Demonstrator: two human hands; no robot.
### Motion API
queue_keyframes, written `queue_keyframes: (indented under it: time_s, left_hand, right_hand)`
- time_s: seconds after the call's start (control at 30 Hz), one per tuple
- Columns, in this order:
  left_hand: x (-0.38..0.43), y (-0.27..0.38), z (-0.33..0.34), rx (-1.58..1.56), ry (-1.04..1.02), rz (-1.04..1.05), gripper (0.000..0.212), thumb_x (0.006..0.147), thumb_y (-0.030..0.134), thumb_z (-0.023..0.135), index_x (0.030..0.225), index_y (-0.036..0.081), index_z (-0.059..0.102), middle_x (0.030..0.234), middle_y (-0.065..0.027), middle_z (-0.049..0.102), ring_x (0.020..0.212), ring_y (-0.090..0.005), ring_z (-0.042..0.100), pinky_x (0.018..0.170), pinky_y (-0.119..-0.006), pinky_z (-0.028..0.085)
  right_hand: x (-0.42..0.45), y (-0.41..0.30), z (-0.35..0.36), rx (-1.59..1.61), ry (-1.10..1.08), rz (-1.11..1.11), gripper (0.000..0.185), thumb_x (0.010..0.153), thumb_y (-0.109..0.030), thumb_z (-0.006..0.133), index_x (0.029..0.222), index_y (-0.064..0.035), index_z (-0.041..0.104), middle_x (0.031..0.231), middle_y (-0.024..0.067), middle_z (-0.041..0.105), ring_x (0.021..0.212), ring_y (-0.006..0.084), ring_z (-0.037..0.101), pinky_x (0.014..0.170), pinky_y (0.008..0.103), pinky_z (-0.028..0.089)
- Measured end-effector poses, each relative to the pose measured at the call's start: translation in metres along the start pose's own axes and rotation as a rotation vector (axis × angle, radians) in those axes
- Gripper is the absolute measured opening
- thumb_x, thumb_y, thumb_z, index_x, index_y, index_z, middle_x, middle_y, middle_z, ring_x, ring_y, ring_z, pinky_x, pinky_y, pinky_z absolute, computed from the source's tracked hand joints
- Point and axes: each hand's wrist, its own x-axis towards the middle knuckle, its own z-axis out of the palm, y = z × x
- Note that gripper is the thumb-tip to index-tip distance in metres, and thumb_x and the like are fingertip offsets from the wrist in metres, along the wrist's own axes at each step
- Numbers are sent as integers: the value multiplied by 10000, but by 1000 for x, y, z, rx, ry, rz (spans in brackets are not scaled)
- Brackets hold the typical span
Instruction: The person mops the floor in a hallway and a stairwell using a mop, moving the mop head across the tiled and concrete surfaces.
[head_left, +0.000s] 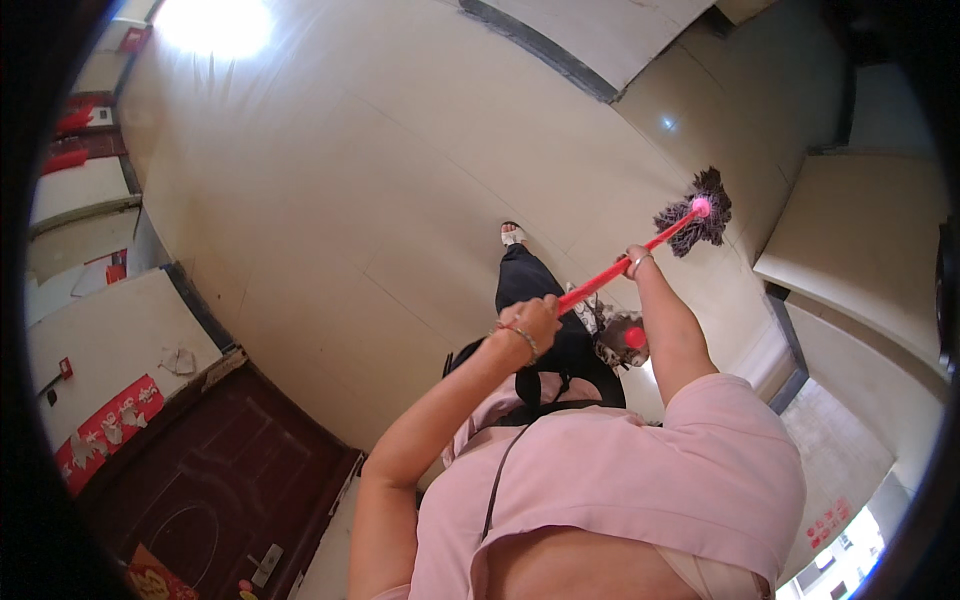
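Observation:
A string mop with a red handle (596, 287) slants across the view, its grey-brown mop head (701, 214) on the tiled floor at the right, under a pink collar. My left hand (531, 322), with a bracelet at the wrist, grips the upper part of the handle near my waist. Lower down, closer to the mop head, my right hand (634, 261) holds the same handle; a bangle is on that wrist. Beside my right forearm hangs a patterned cloth item (615, 334) with a round red piece on it. The fingers of both hands are partly hidden.
A dark red door (217, 480) stands at the lower left, beside a wall with torn red paper. Wall corners with dark skirting (540, 49) jut in at the top and right. My sandalled foot (513, 234) is on the pale floor tiles (337, 180). Daylight enters at lower right.

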Motion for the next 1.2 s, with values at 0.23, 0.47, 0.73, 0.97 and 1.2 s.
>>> queue_keyframes:
  time_s: [0.23,0.47,0.73,0.97,1.2]
  left_hand:
    - [-16,-59,-120,18,-205,-180,213,754,224,486,868,48,449,804,-150,537,805,-319,511,688,-408,390]
    - [-78,-123,-230,148,-105,-257,173,763,220,471,841,66,483,818,-114,541,823,-276,511,702,-366,392]
    - [-349,-259,-317,178,194,-478,165,697,126,526,830,38,483,760,-118,520,747,-291,494,656,-365,377]
    - [-455,-305,-338,195,445,-805,177,605,91,604,742,9,528,595,-137,497,519,-257,493,501,-315,387]
    - [-446,-347,-391,127,575,-626,186,586,71,611,734,-20,547,480,-93,389,420,-126,383,435,-241,344]
  right_hand:
    - [-8,34,97,-22,101,85,200,748,-13,272,943,-47,302,672,121,404,480,221,437,422,345,433]
    - [-1,96,214,-59,-333,183,221,772,-25,245,988,-10,289,765,170,440,587,282,490,520,417,452]
    - [-298,347,420,-254,-410,425,204,793,-142,289,943,-52,394,830,133,516,684,271,545,606,441,458]
    - [-437,442,513,-344,-765,431,214,724,-8,374,929,-17,316,726,141,433,583,262,504,524,446,473]
    - [-473,424,566,-195,-757,287,152,704,-13,429,838,18,364,639,126,495,534,241,541,482,392,493]
